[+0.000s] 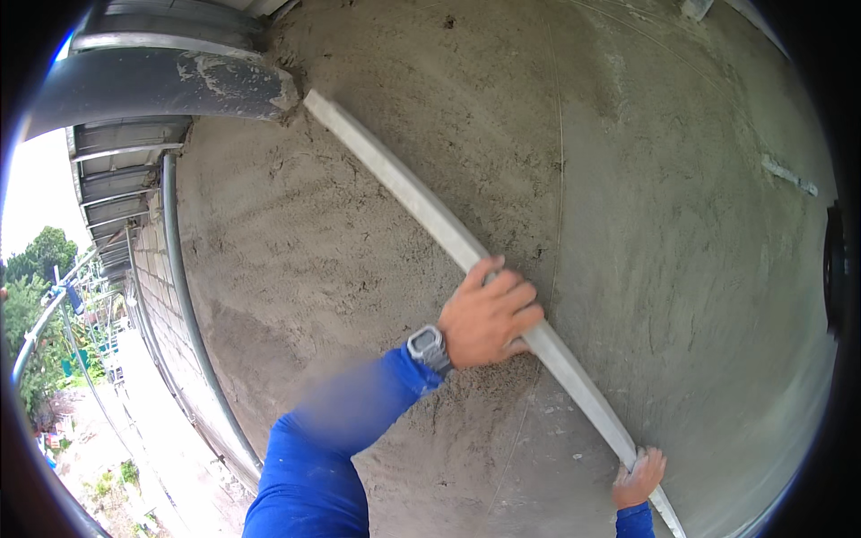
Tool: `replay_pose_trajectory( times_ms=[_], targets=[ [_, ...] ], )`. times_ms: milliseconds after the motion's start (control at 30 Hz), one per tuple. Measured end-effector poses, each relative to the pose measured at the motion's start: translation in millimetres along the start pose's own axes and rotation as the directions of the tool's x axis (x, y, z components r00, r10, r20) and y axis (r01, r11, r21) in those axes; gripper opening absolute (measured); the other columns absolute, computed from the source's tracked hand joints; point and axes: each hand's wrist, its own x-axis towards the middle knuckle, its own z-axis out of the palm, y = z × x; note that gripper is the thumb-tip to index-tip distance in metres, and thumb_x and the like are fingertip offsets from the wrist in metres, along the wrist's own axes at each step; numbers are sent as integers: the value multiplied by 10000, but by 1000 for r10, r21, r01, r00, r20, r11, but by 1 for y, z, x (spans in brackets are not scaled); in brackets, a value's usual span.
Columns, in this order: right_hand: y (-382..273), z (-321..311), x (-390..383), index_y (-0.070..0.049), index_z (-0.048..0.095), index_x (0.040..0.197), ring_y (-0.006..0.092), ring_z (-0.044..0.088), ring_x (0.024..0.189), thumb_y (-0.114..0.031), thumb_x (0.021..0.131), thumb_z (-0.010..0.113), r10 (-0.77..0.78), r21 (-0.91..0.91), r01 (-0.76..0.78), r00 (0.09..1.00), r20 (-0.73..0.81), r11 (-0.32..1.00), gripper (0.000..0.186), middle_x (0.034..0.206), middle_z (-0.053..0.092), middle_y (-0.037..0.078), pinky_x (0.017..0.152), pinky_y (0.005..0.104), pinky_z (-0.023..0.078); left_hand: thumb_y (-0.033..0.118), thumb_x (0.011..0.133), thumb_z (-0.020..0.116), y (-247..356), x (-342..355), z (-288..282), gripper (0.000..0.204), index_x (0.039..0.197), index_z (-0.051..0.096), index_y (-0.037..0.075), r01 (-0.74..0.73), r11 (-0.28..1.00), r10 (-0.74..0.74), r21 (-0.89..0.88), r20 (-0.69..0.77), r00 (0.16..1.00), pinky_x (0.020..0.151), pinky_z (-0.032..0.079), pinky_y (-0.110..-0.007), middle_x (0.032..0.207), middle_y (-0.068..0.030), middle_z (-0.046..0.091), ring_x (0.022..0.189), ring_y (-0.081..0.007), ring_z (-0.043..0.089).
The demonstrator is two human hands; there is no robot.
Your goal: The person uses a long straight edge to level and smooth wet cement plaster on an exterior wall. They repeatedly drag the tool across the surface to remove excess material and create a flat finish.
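Note:
A long pale metal straightedge [408,190] lies slantwise against a freshly plastered wall [664,224], from the upper left down to the lower right. My left hand [491,314] grips it near the middle, fingers wrapped over its edge; a grey digital watch [428,346] sits on that wrist, below it a blue sleeve. Close to the lower end my right hand [639,477] is closed around the same bar. The plaster left of the bar looks rough and pitted, while on the right it is smoother. A thin vertical line [560,161] runs down the wall.
A dark beam or pipe [161,82] meets the wall at the upper left, close to the bar's top end. Along the wall's left edge runs a grey pipe [184,278]. Scaffold tubes [54,309] and a bright drop to the ground lie beyond. A small pale strip [789,175] sticks to the wall at right.

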Motion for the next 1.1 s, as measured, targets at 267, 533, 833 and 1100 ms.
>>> replay_pose_trajectory(
  times_ms=[267, 533, 833, 1100],
  targets=[
    [-106, -81, 209, 37, 555, 1082, 432, 537, 976, -118, 809, 717, -81, 33, 88, 980, -182, 996, 354, 1070, 552, 227, 826, 504, 414, 607, 641, 803, -186, 142, -81, 613, 993, 671, 123, -111, 948, 137, 299, -67, 988, 1131, 320, -514, 1040, -52, 629, 1084, -287, 567],
    [-74, -74, 177, 41, 546, 1026, 435, 536, 918, -50, 665, 731, -165, -52, 159, 973, -163, 986, 416, 1011, 538, 217, 776, 496, 420, 562, 602, 835, -160, 98, -54, 556, 941, 670, 154, -64, 978, 102, 199, -188, 977, 984, 394, -468, 994, -19, 634, 954, -264, 563],
    [-24, -64, 117, 30, 557, 1031, 422, 532, 930, -42, 633, 730, -70, -25, 67, 985, -155, 997, 440, 1015, 539, 202, 771, 495, 421, 486, 561, 842, -76, 87, -26, 521, 918, 657, 155, -52, 992, 60, 116, -72, 996, 1015, 368, -494, 1016, -25, 613, 1015, -259, 555],
    [-136, -98, 271, 10, 535, 1000, 412, 556, 829, -93, 756, 745, -139, 146, 162, 978, -157, 976, 338, 928, 526, 198, 695, 493, 432, 550, 600, 854, -241, 142, -109, 599, 987, 672, 130, -53, 939, 71, 340, -40, 997, 1141, 311, -527, 1016, -60, 647, 1102, -277, 592]
  ],
)
